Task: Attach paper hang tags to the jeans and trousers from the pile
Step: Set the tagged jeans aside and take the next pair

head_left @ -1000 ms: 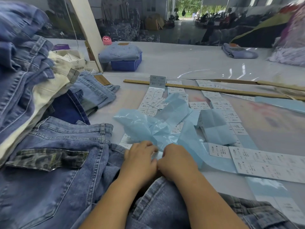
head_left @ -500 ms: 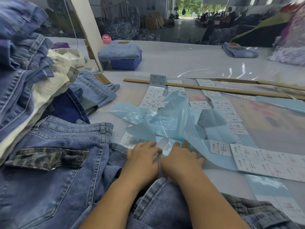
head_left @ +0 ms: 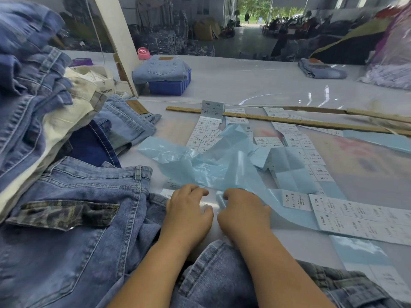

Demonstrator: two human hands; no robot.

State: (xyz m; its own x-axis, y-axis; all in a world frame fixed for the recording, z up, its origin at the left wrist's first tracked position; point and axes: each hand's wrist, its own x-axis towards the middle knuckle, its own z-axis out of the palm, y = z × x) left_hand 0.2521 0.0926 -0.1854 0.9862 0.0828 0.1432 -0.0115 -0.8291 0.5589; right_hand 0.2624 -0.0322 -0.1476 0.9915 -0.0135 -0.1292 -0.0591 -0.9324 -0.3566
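Tags (head_left: 364, 215) lie in strips right of both hands; left hand (head_left: 189, 210) and right hand (head_left: 242, 210) pinch blue backing film (head_left: 213, 172) (peeling, I'd guess). Next: press one onto jeans (head_left: 73, 218).

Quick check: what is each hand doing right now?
Left hand: fingers curled at the table edge; whether it holds anything cannot be told.
Right hand: pinches the light blue backing strip.

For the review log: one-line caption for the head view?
Both hands, left hand and right hand, work at blue backing film beside jeans.
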